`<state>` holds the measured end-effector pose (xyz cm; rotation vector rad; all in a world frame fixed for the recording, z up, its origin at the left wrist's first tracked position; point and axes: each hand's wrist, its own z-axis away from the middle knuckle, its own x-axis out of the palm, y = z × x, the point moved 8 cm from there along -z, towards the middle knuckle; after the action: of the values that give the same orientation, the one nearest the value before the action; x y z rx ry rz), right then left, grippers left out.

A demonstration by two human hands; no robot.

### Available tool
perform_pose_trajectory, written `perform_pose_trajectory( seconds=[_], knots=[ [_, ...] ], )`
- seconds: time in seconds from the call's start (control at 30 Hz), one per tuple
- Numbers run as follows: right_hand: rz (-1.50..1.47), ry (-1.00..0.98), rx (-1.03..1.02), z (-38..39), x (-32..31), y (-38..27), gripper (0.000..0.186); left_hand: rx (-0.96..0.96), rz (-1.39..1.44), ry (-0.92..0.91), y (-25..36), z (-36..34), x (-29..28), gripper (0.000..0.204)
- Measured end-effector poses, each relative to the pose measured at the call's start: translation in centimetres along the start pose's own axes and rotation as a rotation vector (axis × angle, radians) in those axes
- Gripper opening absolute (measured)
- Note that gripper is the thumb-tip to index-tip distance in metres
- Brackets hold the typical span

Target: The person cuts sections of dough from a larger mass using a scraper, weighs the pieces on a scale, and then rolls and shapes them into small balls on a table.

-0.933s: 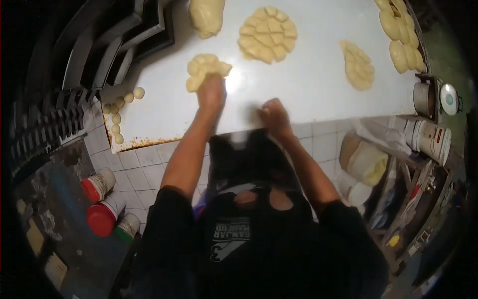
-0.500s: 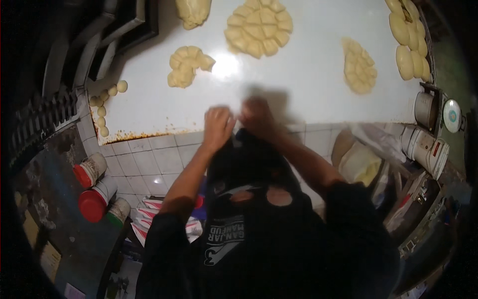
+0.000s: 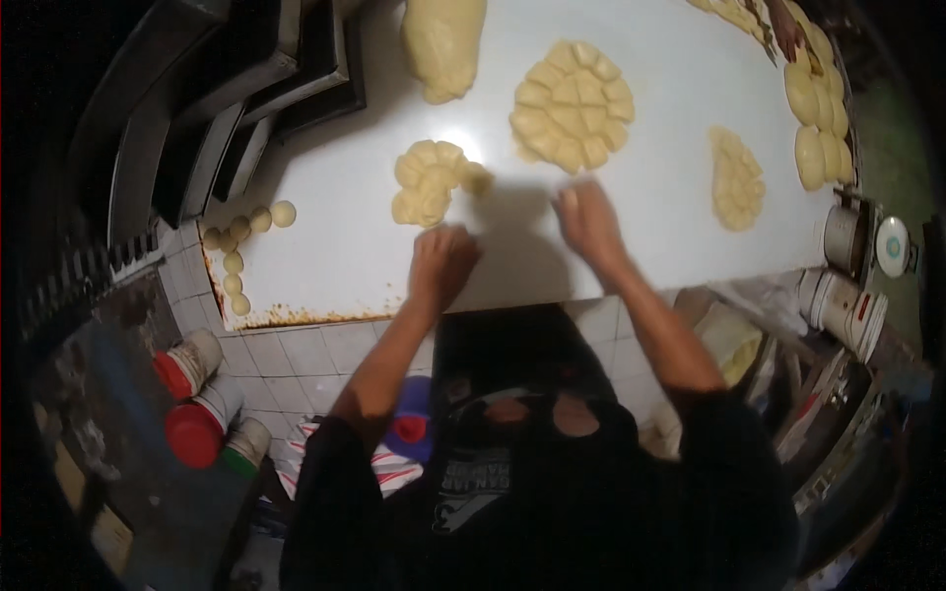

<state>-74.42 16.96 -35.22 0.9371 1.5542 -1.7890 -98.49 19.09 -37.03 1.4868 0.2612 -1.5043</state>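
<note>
On the white table (image 3: 680,89), my left hand (image 3: 443,261) is closed, its curled fingers just below a partly taken-apart cluster of cut dough (image 3: 422,177). One piece on the cluster's right side juts out. My right hand (image 3: 589,227) is also closed, knuckles up, close under the near edge of a large round of dough (image 3: 572,106) scored into wedges. Whatever either hand may hold is hidden under the fingers. A smaller cut dough piece (image 3: 736,182) lies further right. A big uncut lump of dough (image 3: 443,49) sits at the far left.
Small dough balls (image 3: 260,220) line the left corner, beside stacked dark metal trays (image 3: 296,89). At the far right are plump dough loaves (image 3: 810,158) and another person's hand (image 3: 785,30). Buckets (image 3: 194,433) stand below left; a pot (image 3: 843,236) is at right.
Both hands have moved from together at the table's near edge to apart and further in, left toward the partial cluster, right toward the large round. The view has shifted; another person's hand now shows.
</note>
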Motion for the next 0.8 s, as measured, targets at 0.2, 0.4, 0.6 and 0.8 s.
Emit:
perform_pose_trajectory(
  seconds=[0.2,0.4,0.6,0.8],
  knots=[
    [-0.162,0.473,-0.432,-17.8,-3.3,-12.4,0.017,0.271,0.114,0.241,1.2,4.6,1.3,0.043],
    [-0.139,0.062,0.035,-0.8,2.8,-7.8,0.006,-0.004,0.312,0.222,-3.8,-10.6,-14.2,0.018],
    [0.179,0.062,-0.191,1.9,2.9,-4.6,0.032,0.243,0.053,0.297,-1.3,-14.7,-11.1,0.013],
    [0.108,0.170,-0.381,6.8,6.2,-7.4,0.025,0.093,-0.043,0.029,-3.4,5.0,-0.7,0.031]
  ],
)
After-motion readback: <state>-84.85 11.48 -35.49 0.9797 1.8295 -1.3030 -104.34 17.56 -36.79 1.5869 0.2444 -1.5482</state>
